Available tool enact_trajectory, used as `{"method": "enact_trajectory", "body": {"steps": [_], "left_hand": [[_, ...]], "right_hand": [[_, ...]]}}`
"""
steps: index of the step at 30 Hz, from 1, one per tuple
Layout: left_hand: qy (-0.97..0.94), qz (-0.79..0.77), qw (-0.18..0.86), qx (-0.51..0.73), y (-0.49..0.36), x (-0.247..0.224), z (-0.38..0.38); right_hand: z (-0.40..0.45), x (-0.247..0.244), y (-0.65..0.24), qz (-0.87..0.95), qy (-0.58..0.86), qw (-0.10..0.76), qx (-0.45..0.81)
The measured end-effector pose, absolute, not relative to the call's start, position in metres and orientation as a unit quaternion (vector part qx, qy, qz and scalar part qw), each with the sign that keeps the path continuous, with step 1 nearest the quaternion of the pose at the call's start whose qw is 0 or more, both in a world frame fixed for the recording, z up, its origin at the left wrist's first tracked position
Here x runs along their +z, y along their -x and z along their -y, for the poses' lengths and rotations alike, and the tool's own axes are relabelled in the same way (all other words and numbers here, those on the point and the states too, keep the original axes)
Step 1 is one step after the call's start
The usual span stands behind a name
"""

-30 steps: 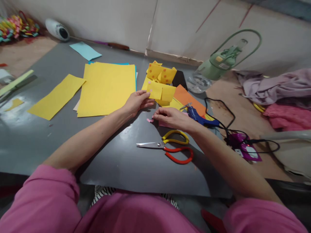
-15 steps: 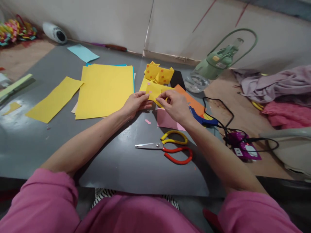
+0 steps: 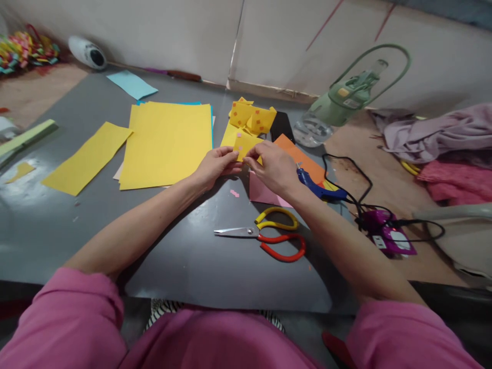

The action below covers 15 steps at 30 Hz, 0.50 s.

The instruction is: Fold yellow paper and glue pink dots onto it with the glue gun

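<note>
My left hand [image 3: 219,163] grips the left edge of a small folded yellow paper piece [image 3: 248,143], which has pink paper bits near its left side. At its lower right edge my right hand [image 3: 271,161] pinches the same piece, its fingertips partly hiding it. Just behind stand yellow paper shapes with orange dots [image 3: 251,118]. A pink paper sheet [image 3: 265,189] lies partly beneath my right hand. Tiny pink scraps [image 3: 234,193] rest on the table below. Nearer to me lie scissors [image 3: 251,232] with one yellow and one red handle, blades pointing left.
Left of my hands is a stack of yellow sheets [image 3: 169,143], with a yellow strip [image 3: 86,159] beside it. To the right are orange paper [image 3: 298,159], a blue glue gun [image 3: 319,185], its cord, a purple power strip [image 3: 388,233] and a green-topped bottle [image 3: 338,105].
My right fingers have shifted slightly left along the yellow piece's lower edge, and the piece has turned a little. The view has drifted slightly; the rest lies as before.
</note>
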<state>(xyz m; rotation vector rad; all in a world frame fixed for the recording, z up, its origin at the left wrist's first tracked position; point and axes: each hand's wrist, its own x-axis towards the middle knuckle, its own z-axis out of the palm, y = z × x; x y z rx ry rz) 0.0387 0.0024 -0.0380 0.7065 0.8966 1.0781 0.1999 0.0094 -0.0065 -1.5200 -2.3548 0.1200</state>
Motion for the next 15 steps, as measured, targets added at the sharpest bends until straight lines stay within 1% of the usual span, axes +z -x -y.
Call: {"method": "enact_trajectory", "body": {"steps": [8,12,15], "left_hand": [[-0.332,-0.409,0.702,0.478,-0.0388,-0.0381,-0.0017],[-0.349,-0.404,0.701,0.473,-0.0395,-0.0390,-0.0009],[-0.337,-0.404,0.704,0.477,-0.0395,-0.0396,-0.0015]], "right_hand": [[-0.0057,-0.0077,-0.1965,0.836,0.528,0.149,-0.014],[-0.0054,-0.0045,-0.1953,0.830,0.540,0.140,-0.007],[-0.0091,-0.0029,-0.1987,0.825,0.538,0.172,0.009]]}}
